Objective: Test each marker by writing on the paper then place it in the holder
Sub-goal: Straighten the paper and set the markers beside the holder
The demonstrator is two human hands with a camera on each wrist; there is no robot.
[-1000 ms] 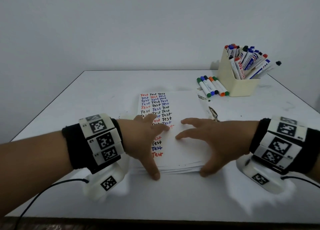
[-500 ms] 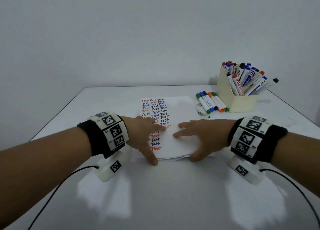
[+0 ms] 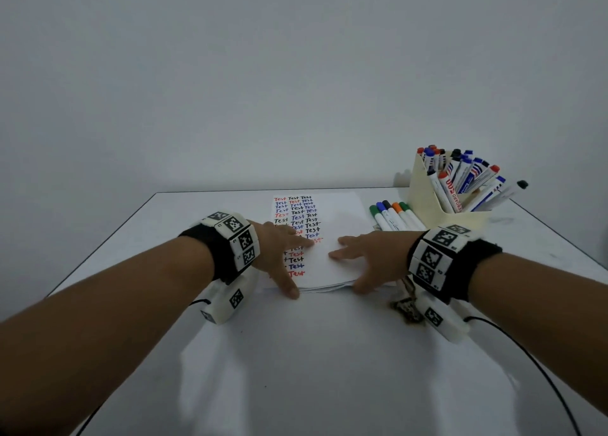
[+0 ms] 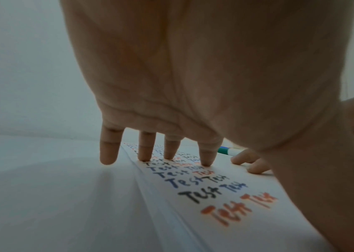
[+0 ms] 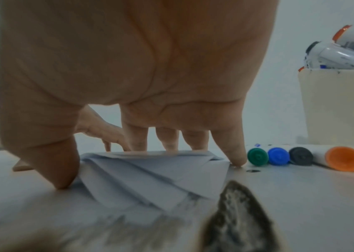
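A stack of white paper (image 3: 332,218) covered with rows of "Test" in red, blue and black lies in the middle of the table. My left hand (image 3: 279,251) rests flat on its left part, fingers straight, thumb at the near edge. My right hand (image 3: 365,258) lies flat on the right part, thumb against the near edge of the stack (image 5: 150,175). Several loose markers (image 3: 393,217) lie side by side right of the paper, caps toward me (image 5: 301,156). A cream holder (image 3: 431,202) behind them is packed with markers. Neither hand holds a marker.
A worn dark patch (image 3: 406,309) marks the white table (image 3: 312,353) under my right wrist. Black cables (image 3: 526,356) run back from both wrist cameras. A plain grey wall stands behind the table.
Both hands have slid the paper stack away from me, toward the far side of the table. My arms are stretched further out and my head has risen.
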